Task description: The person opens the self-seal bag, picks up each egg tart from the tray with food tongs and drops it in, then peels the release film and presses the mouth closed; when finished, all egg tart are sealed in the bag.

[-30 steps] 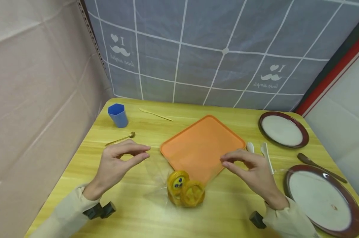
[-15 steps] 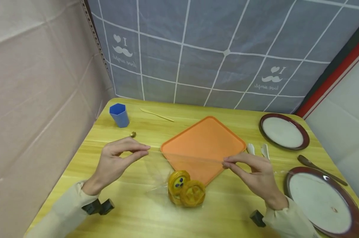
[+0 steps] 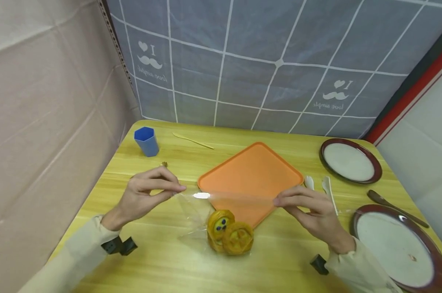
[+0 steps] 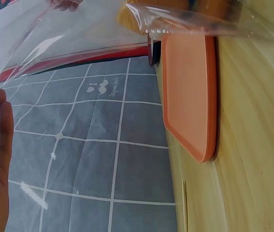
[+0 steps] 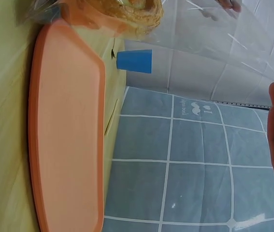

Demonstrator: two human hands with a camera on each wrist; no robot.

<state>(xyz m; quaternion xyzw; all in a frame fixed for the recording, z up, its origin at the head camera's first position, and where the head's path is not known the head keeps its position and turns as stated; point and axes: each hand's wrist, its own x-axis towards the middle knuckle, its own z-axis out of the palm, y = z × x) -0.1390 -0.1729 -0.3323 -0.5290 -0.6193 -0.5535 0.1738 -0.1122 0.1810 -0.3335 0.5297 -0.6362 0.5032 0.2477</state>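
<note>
A clear plastic bag (image 3: 193, 211) is stretched between my hands in the head view, its top edge drawn nearly straight. My left hand (image 3: 147, 193) pinches the left end of that edge between thumb and fingers. At the opposite end, my right hand (image 3: 310, 209) pinches it the same way. Low in the bag sit golden round pastries (image 3: 239, 239), one with dark blue dots on top. They overlap the near corner of an orange tray (image 3: 253, 173). In the right wrist view, a flaky pastry (image 5: 144, 17) shows through the film.
At the back left stand a blue cup (image 3: 146, 142) and a thin yellow knife (image 3: 193, 141). A gold spoon (image 3: 164, 164) is mostly behind my left hand. White plastic cutlery (image 3: 327, 188), two brown-rimmed plates (image 3: 347, 160) and a brown spoon (image 3: 396, 207) lie on the right.
The bag's top edge now shows a bright glare between my hands. My fingers have shifted slightly on both ends. The pastries and tray stay where they were.
</note>
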